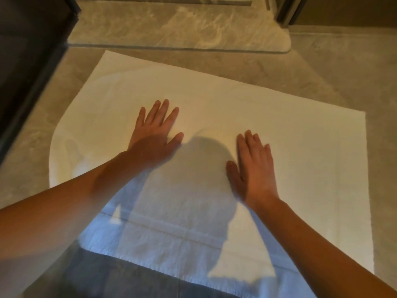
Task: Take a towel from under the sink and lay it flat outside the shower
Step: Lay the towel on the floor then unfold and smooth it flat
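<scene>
Here both hands (palms down) press towel.

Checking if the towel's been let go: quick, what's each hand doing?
Left hand: open, flat on the towel, holding nothing.
Right hand: open, flat on it, holding nothing.

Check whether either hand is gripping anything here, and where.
Nothing is gripped. The left hand and right hand lie open, palms down with fingers spread, on the middle of the white towel.

White towel spread flat on tiled floor, just beside marble shower step. Left hand and right hand palms down on it, fingers spread.
</scene>
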A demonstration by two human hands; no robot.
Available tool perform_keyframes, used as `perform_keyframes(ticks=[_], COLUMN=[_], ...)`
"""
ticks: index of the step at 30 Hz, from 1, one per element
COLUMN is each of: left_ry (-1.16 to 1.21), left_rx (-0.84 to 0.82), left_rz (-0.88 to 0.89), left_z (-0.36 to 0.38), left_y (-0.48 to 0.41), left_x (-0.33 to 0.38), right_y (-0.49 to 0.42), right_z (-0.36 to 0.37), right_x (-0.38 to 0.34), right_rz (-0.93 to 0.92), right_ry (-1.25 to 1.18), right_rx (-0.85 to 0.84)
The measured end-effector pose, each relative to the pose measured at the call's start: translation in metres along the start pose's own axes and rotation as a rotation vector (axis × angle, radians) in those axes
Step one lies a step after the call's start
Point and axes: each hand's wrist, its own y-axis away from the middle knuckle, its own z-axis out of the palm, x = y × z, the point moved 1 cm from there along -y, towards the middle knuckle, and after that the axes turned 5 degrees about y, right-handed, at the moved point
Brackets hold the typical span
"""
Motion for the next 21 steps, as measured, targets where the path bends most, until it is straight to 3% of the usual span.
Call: perform_keyframes(ticks=[3,7,14,21], left_ry=[0.038,0.137,0.071,0.013], left_rx=[0.018,0.026,-0.008,-0.043], left_rz=[0.0,-0.055,-0.063,-0.065], left_z=[-0.002,-0.01,-0.017,-0.006], left_y=[0.002,0.006,0.093,0.131], left_x=[0.0,0.002,-0.002,-0.012], right_y=[-0.005,-0.004,-0.005,-0.008], right_z=[0.013,0.022,0.024,0.03], right_x=[-0.05,-0.066,-0.085,-0.157], right_rz=[-0.096,-0.137,-0.118,-0.302], right_ry=[-0.009,0.069,0.035,-0.039], right_rx=[-0.023,-0.04,-0.01,0.003])
